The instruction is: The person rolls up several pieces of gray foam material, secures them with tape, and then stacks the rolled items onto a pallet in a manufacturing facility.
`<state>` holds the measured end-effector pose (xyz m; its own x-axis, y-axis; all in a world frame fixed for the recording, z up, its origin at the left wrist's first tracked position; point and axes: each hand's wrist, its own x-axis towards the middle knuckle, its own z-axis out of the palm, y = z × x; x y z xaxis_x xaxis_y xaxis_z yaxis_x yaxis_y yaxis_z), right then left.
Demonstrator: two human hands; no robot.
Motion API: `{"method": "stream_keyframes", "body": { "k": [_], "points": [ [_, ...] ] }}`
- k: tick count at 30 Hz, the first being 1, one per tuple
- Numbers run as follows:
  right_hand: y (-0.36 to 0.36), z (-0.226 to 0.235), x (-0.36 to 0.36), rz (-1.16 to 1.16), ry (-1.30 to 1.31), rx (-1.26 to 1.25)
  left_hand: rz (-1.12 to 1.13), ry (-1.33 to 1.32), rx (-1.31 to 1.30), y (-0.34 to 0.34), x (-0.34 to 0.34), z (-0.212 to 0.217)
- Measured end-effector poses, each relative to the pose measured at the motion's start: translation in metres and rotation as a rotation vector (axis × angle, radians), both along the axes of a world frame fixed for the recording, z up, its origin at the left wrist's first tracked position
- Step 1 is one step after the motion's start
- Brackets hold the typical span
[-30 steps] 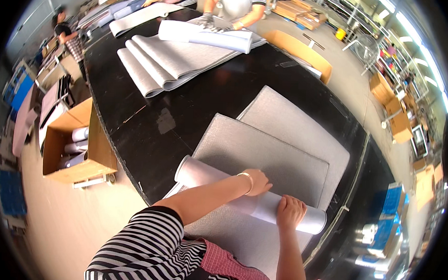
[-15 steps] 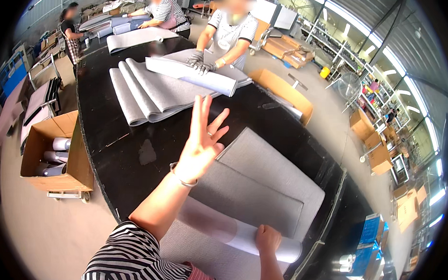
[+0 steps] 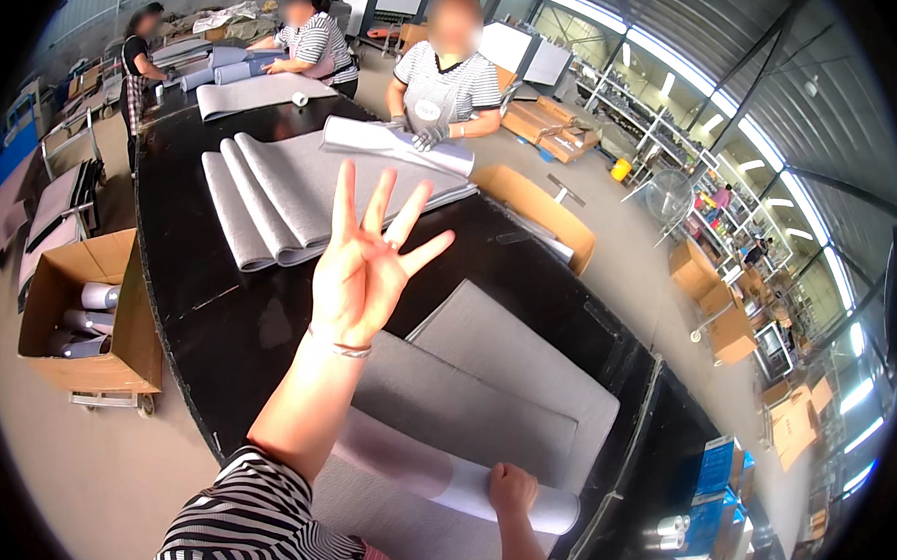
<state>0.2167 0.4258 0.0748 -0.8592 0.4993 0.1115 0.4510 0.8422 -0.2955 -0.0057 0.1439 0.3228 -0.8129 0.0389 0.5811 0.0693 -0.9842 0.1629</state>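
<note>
My left hand (image 3: 361,266) is raised over the black table (image 3: 287,318), palm facing me, with several fingers stretched wide and nothing held. A ring and a bracelet show on it. Nearer to me lies a rolled mat (image 3: 425,474), its outside pale and purplish. On the right end of this roll, my right hand (image 3: 512,490) is closed; its fingertips are hidden. Flat grey mats (image 3: 535,369) are spread just beyond the roll, and a grey sheet extends under and in front of it.
Across the table, a gloved co-worker (image 3: 447,90) handles another rolled mat (image 3: 350,136) beside folded grey mats (image 3: 257,197). Cardboard boxes stand left (image 3: 92,314) and right (image 3: 546,219) of the table. Blue boxes (image 3: 714,492) and white rolls are at lower right. Other people work farther back.
My left hand has turned its palm toward me and its fingers have spread wider. My right hand stays on the roll. The co-worker opposite stands more upright, the roll there drawn back.
</note>
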Motion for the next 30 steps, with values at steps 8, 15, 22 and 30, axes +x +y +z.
{"method": "stream_keyframes", "body": {
  "k": [8, 15, 22, 30],
  "points": [
    [0.004, -0.006, 0.0, 0.013, 0.037, 0.053, 0.068, 0.181, -0.011, -0.011, 0.029, 0.046],
    [0.004, -0.008, -0.001, -0.016, 0.0, 0.037, 0.201, 0.348, -0.152, 0.002, 0.031, 0.059],
    [0.005, -0.005, 0.005, 0.017, -0.047, -0.005, 0.523, 0.892, -1.636, 0.041, 0.112, -0.082],
    [0.005, 0.023, -0.005, 0.11, -0.151, -0.054, 0.758, 1.062, -2.083, 0.04, 0.18, -0.233]
  ]
}}
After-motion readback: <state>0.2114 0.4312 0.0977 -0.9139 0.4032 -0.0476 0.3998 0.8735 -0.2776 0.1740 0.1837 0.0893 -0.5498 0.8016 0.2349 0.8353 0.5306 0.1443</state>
